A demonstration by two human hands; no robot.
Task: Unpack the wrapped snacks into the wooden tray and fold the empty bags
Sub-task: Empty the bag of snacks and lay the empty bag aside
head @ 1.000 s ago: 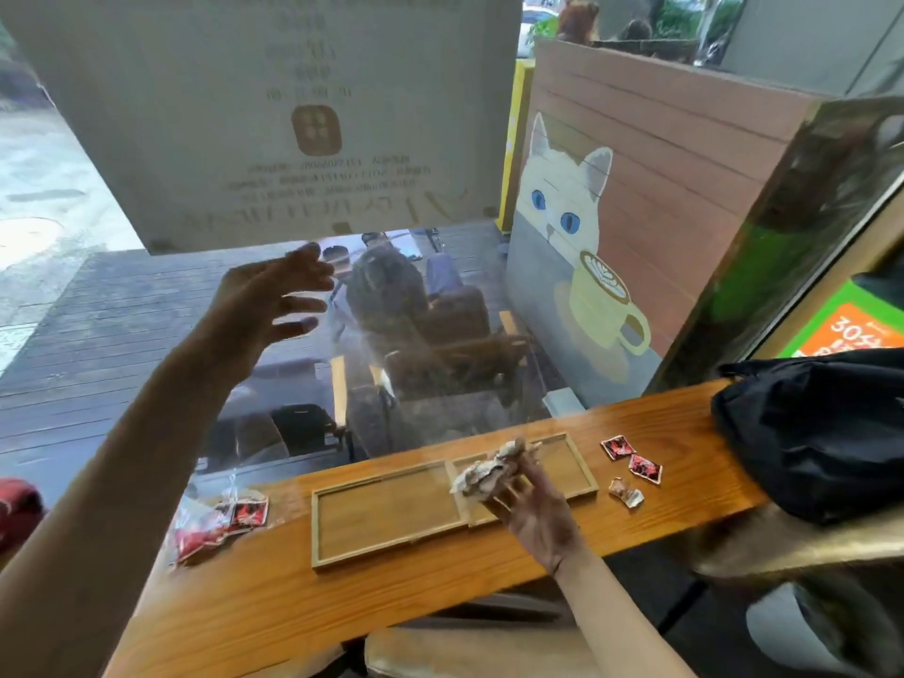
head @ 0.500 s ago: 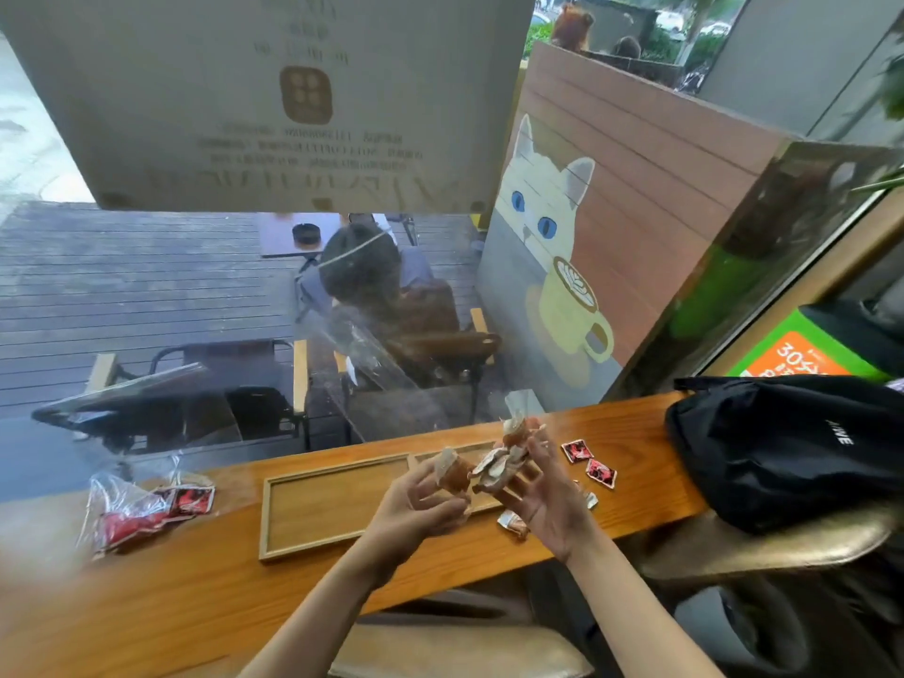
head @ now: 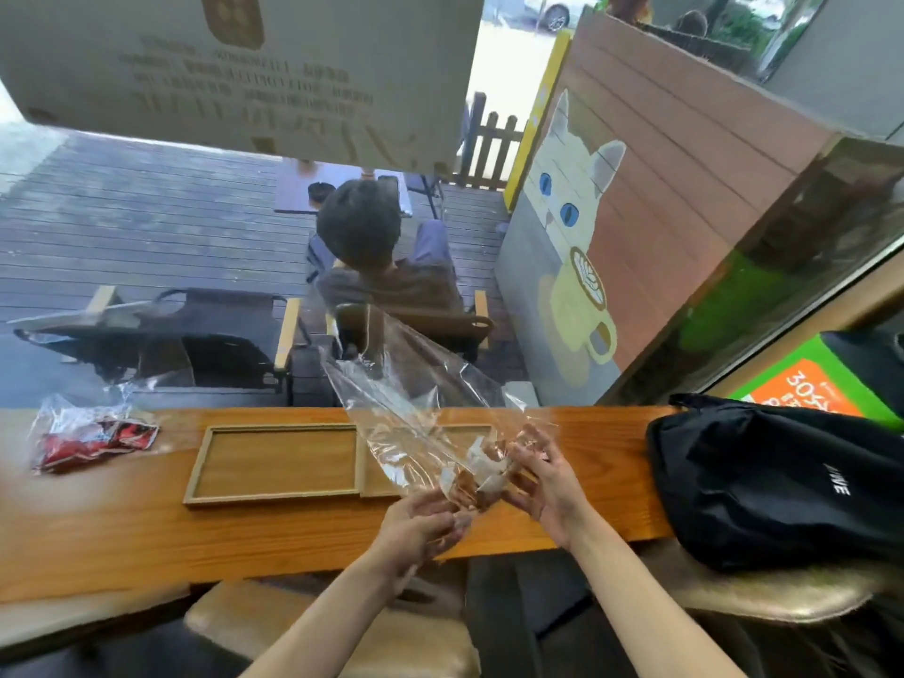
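Observation:
A clear plastic bag (head: 406, 398) stands up between my hands over the right end of the wooden tray (head: 276, 496). Brown and white wrapped snacks (head: 482, 474) sit bunched at the bag's lower end. My left hand (head: 420, 528) grips the bag's bottom edge by the snacks. My right hand (head: 545, 474) pinches the bag and snacks from the right side. The tray's left compartment holds nothing; the bag hides most of its right compartment. A second clear bag with red snack packets (head: 93, 435) lies at the counter's left end.
A black backpack (head: 778, 477) rests on the right end of the wooden counter (head: 122, 535), partly on a stool. A window runs directly behind the counter, with a seated person (head: 372, 247) outside. Padded stools stand below the counter's front edge.
My left hand came down from the window to the bag beside my right hand. The bag, crumpled before, now stretches upward. The loose red packets right of the tray are out of sight.

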